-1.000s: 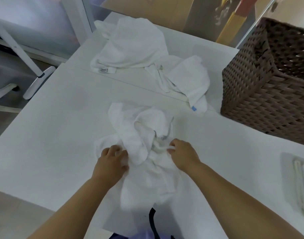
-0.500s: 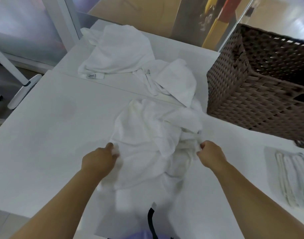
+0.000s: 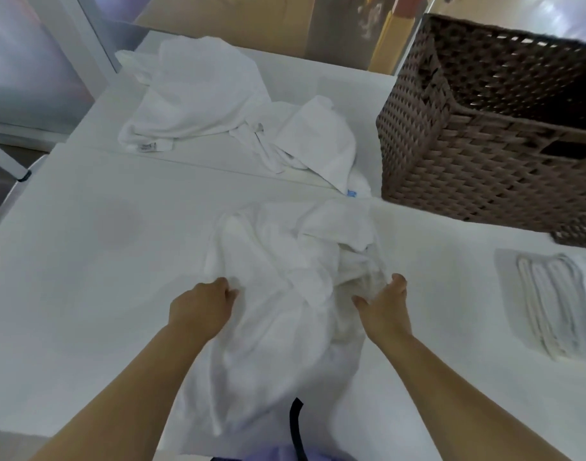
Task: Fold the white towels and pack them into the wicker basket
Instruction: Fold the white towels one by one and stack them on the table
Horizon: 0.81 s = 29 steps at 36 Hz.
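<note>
While curled fingers (image 3: 230, 292) of the left hand (image 3: 201, 307) pinch the crumpled towel (image 3: 285, 327), the right hand (image 3: 383, 306) cups its bunched side, fingertips buried in folds, so its grip is unclear. The towel's near end droops off the table (image 3: 102, 261). The wicker basket (image 3: 467, 168) beyond is partly cropped.

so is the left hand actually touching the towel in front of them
Touching. The head view shows the left hand with its fingers curled into the left edge of the near towel, gripping the cloth.
</note>
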Each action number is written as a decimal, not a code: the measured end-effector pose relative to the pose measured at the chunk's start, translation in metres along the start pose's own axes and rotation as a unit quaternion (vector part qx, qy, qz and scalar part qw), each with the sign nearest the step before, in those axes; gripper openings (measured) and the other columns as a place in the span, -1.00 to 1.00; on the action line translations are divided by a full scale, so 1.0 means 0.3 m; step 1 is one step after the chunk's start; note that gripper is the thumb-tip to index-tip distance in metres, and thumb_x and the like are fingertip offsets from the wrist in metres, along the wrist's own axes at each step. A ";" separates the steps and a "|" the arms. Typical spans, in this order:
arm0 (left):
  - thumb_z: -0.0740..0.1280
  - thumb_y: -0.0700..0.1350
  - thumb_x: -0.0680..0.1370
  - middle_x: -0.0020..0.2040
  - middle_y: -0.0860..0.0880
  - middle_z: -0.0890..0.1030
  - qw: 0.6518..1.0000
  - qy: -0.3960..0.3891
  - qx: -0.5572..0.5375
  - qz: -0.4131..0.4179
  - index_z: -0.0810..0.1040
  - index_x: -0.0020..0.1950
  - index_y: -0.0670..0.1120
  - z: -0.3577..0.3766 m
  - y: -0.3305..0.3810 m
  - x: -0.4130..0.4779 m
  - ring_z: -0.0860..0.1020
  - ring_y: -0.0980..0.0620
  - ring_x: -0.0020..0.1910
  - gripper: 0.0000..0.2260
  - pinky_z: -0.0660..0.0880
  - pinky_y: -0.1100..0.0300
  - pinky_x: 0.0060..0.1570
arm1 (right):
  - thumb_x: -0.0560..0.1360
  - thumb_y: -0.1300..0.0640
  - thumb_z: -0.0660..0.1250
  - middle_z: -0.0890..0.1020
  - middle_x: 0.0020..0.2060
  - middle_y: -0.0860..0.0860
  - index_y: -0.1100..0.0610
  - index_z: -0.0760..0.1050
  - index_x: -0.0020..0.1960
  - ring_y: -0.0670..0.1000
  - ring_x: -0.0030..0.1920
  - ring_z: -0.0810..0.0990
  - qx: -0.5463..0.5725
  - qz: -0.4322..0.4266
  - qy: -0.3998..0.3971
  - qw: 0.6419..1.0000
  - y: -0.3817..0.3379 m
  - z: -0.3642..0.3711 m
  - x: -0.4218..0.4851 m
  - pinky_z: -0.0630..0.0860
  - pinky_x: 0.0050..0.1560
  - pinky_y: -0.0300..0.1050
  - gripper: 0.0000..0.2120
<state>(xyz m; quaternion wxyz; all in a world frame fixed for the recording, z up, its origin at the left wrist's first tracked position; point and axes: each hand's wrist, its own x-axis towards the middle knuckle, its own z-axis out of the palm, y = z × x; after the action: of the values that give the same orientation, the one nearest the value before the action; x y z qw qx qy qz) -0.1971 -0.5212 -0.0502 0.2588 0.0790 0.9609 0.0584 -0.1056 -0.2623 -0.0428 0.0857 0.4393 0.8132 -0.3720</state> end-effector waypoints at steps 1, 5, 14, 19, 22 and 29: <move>0.04 0.10 0.63 -0.21 -0.01 0.52 1.000 0.007 -0.004 -0.008 0.36 -0.04 -0.08 0.006 -0.004 0.002 0.53 -0.03 -0.24 -0.72 0.46 0.14 -0.28 | 0.46 0.15 0.43 0.24 0.42 0.17 0.19 0.00 0.48 0.26 0.33 0.40 0.014 0.011 -0.002 1.000 0.004 0.008 0.002 0.43 0.25 0.12 -0.21; 0.27 0.08 0.55 0.14 -0.10 0.42 0.995 0.040 -0.076 -0.046 0.32 0.23 -0.13 0.021 -0.023 0.020 0.44 -0.12 0.13 -0.61 0.47 0.02 -0.06 | 0.48 0.21 0.37 0.47 0.26 0.19 0.15 0.05 0.41 0.25 0.18 0.52 0.005 0.038 -0.004 0.999 0.022 0.038 0.016 0.52 0.13 0.12 -0.36; 0.42 -0.09 0.47 0.29 -0.15 0.24 0.972 0.020 -0.219 -0.087 0.19 0.39 -0.13 0.058 -0.003 0.010 0.49 -0.22 0.05 -0.40 0.45 -0.04 0.02 | 0.48 0.24 0.27 0.60 -0.08 0.05 0.08 -0.06 0.46 0.12 -0.12 0.62 -0.161 0.000 -0.032 0.986 0.141 0.018 -0.068 0.55 -0.13 0.02 -0.31; 0.47 -0.10 0.41 0.16 -0.17 0.42 0.978 0.005 -0.198 -0.060 0.31 0.25 -0.18 0.080 0.001 0.012 0.50 -0.19 0.04 -0.49 0.48 -0.03 0.01 | 0.45 0.15 0.23 0.51 -0.17 0.00 0.08 0.25 0.07 0.06 -0.20 0.51 -0.303 0.014 -0.128 0.944 0.240 -0.065 -0.123 0.49 -0.20 -0.07 -0.77; 0.50 -0.06 0.36 0.13 -0.15 0.47 0.980 -0.005 -0.194 -0.053 0.34 0.23 -0.18 0.091 0.008 0.011 0.49 -0.19 0.08 -0.45 0.49 -0.08 0.07 | 0.36 -0.04 0.27 0.55 -0.11 0.01 0.10 0.37 0.12 0.05 -0.13 0.55 -0.267 0.047 -0.170 0.947 0.249 -0.099 -0.099 0.54 -0.10 -0.05 -0.61; 0.46 0.07 0.39 -0.09 -0.14 0.49 0.952 0.038 -0.291 -0.091 0.38 -0.11 -0.12 0.109 0.016 0.038 0.49 -0.17 -0.09 -0.65 0.43 0.03 -0.18 | 0.46 -0.12 0.35 0.56 0.10 0.12 0.22 0.35 0.27 0.16 0.07 0.56 -0.136 0.074 -0.038 0.987 0.172 -0.096 0.021 0.46 -0.08 -0.06 -0.45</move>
<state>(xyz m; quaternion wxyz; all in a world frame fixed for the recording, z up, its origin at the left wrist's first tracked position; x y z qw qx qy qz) -0.1898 -0.5122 -0.0831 0.2379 -0.0899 0.9146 0.3143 -0.0639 -0.2211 -0.0527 0.2029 0.4682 0.8176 -0.2667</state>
